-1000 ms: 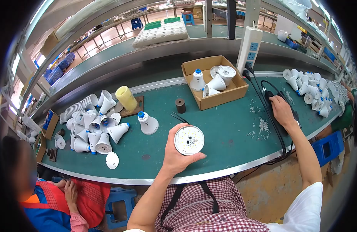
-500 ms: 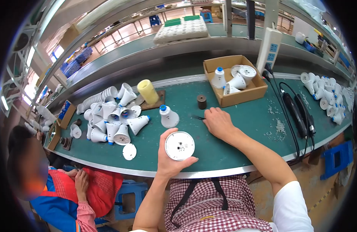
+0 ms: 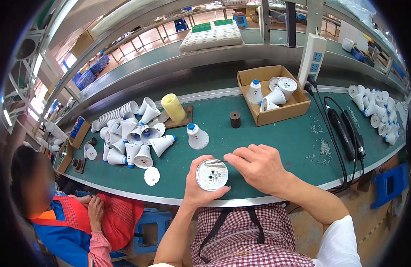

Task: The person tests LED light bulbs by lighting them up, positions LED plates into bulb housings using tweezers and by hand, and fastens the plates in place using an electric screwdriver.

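My left hand (image 3: 197, 192) is wrapped round a white lamp housing (image 3: 212, 175) near the table's front edge, its round face with small chips turned up. Between the fingers of my right hand (image 3: 254, 167) are dark metal tweezers (image 3: 218, 162), their tips over the upper part of that round face. Just behind stands a white lamp housing with a blue cap (image 3: 198, 137). A loose white disc (image 3: 151, 176) lies to the left, beside a pile of white housings (image 3: 134, 139).
A cardboard box (image 3: 283, 115) holds several housings, near a dark metal cylinder (image 3: 235, 119). A yellow roll (image 3: 173, 107) stands on a plate. Black tools (image 3: 342, 135) with cables lie right, before another pile (image 3: 378, 109). A co-worker (image 3: 76, 213) sits at left.
My right hand let go of a black tool at the right, reached the tweezers on the table, and has brought them over the housing in my left hand. The view has shifted.
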`<state>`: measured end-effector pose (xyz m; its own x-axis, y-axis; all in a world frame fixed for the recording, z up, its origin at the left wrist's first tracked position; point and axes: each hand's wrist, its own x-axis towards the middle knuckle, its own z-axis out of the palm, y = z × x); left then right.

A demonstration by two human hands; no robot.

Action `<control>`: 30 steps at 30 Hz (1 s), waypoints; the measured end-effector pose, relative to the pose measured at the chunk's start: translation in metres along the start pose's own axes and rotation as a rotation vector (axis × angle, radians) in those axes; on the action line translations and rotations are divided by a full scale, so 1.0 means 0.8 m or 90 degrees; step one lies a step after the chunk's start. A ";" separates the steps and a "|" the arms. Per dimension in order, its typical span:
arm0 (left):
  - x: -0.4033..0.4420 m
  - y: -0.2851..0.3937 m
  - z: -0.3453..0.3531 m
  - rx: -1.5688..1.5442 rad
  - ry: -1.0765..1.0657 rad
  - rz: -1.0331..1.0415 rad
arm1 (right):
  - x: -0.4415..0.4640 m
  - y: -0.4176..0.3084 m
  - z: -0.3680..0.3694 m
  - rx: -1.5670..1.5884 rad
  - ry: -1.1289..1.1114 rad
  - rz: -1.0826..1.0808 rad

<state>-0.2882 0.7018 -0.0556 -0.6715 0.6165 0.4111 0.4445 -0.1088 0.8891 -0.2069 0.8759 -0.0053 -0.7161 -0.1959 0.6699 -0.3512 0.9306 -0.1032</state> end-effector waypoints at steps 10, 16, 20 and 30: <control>0.000 0.002 0.003 0.063 0.094 0.010 | -0.015 -0.002 -0.025 -0.035 -0.049 0.014; 0.000 -0.004 0.003 0.036 0.052 -0.025 | -0.018 -0.007 -0.024 0.003 -0.023 0.006; -0.002 0.001 0.005 -0.046 -0.030 -0.041 | -0.011 -0.007 -0.028 -0.021 -0.006 -0.008; -0.002 0.013 0.010 -0.037 -0.068 -0.042 | -0.007 -0.003 -0.031 -0.085 -0.029 -0.040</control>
<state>-0.2780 0.7058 -0.0481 -0.6296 0.7030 0.3307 0.3640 -0.1091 0.9250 -0.1867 0.8826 0.0093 -0.7232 -0.2664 0.6372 -0.3149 0.9483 0.0391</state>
